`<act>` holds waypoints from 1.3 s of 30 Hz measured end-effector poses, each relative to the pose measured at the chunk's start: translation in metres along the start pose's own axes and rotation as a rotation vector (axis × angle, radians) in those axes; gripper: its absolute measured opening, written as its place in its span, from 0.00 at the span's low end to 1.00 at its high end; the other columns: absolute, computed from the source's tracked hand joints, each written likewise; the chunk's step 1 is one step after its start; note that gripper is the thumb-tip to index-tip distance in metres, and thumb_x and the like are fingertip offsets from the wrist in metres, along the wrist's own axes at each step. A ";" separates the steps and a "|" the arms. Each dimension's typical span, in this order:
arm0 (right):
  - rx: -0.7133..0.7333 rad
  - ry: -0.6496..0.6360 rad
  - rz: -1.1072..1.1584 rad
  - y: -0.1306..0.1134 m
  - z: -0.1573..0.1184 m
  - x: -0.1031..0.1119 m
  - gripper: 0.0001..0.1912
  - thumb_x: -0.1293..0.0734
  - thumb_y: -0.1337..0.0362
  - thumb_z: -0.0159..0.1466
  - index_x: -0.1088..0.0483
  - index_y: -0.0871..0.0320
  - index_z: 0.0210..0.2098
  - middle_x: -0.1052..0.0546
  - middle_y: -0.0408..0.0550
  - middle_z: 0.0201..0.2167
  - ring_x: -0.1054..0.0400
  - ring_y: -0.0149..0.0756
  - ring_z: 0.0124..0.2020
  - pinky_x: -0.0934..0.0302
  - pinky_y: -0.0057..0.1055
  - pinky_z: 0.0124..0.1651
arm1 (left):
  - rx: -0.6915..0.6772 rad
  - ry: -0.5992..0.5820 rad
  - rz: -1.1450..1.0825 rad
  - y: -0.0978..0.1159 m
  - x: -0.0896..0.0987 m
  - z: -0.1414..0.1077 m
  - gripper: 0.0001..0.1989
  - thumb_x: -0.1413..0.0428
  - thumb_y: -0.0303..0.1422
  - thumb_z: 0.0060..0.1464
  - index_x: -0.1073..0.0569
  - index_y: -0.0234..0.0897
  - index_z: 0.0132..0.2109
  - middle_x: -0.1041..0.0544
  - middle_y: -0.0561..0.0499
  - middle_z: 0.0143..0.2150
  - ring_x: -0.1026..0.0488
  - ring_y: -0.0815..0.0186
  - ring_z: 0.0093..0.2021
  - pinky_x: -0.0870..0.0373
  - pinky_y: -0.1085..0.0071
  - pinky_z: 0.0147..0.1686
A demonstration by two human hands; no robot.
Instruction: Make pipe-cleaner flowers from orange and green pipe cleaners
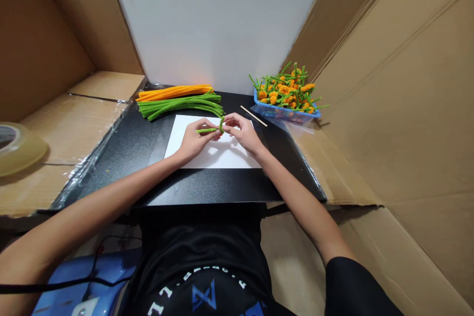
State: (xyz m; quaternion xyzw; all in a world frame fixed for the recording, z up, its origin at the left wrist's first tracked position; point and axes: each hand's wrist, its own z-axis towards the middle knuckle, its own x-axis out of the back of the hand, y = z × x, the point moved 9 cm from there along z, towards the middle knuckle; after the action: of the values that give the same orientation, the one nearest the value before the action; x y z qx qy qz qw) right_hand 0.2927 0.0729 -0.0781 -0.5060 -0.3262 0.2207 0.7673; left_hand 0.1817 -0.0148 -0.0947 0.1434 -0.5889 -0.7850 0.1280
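Over a white sheet (pixel 207 158) on the black table, my left hand (pixel 198 139) pinches a bent green pipe cleaner (pixel 207 130), one end of which points left past my fingers. Close beside it, my right hand (pixel 242 132) has its thumb and fingers closed on the upright part of the same green piece. A speck of orange or red shows between the fingertips, too small to make out. Behind the hands lie a bundle of green pipe cleaners (pixel 177 104) and a bundle of orange ones (pixel 174 92).
A blue basket (pixel 287 114) heaped with orange and green pipe-cleaner pieces stands at the back right. A thin wooden stick (pixel 254 116) lies before it. Clear tape (pixel 27 150) rests on cardboard at the left. Cardboard walls flank the black table (pixel 207 187).
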 end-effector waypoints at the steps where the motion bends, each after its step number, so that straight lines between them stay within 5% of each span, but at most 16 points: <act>1: 0.055 -0.012 -0.029 -0.006 -0.001 -0.002 0.14 0.29 0.56 0.56 0.27 0.56 0.38 0.26 0.45 0.35 0.31 0.36 0.39 0.37 0.29 0.37 | -0.008 0.002 0.003 0.001 0.000 0.000 0.23 0.29 0.46 0.39 0.27 0.34 0.32 0.20 0.48 0.30 0.20 0.61 0.32 0.23 0.65 0.37; 5: 0.207 0.001 -0.160 -0.024 -0.007 -0.006 0.13 0.29 0.52 0.59 0.26 0.55 0.35 0.26 0.47 0.40 0.31 0.37 0.43 0.36 0.30 0.39 | -0.048 0.020 0.023 0.007 0.001 -0.002 0.24 0.29 0.49 0.39 0.28 0.34 0.31 0.21 0.49 0.27 0.21 0.62 0.30 0.23 0.66 0.35; 25: 0.408 0.077 -0.389 -0.047 -0.014 0.002 0.11 0.31 0.55 0.65 0.25 0.54 0.31 0.24 0.49 0.36 0.33 0.41 0.42 0.38 0.39 0.45 | 0.057 0.104 -0.125 -0.009 0.007 0.000 0.22 0.27 0.44 0.36 0.26 0.33 0.32 0.19 0.48 0.30 0.19 0.61 0.33 0.21 0.61 0.41; 31: 0.192 0.086 -0.172 -0.023 -0.009 -0.002 0.14 0.30 0.51 0.62 0.26 0.56 0.35 0.24 0.48 0.37 0.30 0.37 0.39 0.35 0.33 0.38 | 0.010 0.080 -0.060 -0.004 0.005 -0.001 0.25 0.29 0.48 0.39 0.27 0.34 0.35 0.19 0.49 0.30 0.19 0.62 0.32 0.21 0.64 0.38; 36: -0.061 0.046 0.262 0.010 -0.007 -0.014 0.18 0.27 0.48 0.57 0.29 0.55 0.38 0.24 0.45 0.37 0.27 0.35 0.39 0.28 0.36 0.42 | -0.022 0.026 -0.022 -0.005 -0.001 -0.003 0.24 0.32 0.49 0.45 0.25 0.36 0.41 0.19 0.48 0.32 0.20 0.63 0.32 0.23 0.67 0.37; 39: -0.156 0.032 0.374 0.022 -0.006 -0.015 0.21 0.24 0.48 0.53 0.28 0.56 0.36 0.24 0.43 0.33 0.26 0.35 0.38 0.26 0.39 0.44 | -0.106 -0.049 0.182 0.002 -0.005 -0.004 0.20 0.37 0.48 0.53 0.23 0.37 0.45 0.19 0.47 0.36 0.20 0.62 0.37 0.25 0.71 0.34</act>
State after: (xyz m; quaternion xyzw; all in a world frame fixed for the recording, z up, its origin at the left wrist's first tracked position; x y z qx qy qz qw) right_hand 0.2869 0.0676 -0.1038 -0.6193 -0.2304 0.3250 0.6766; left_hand 0.1881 -0.0172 -0.0939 0.0632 -0.5601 -0.8034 0.1919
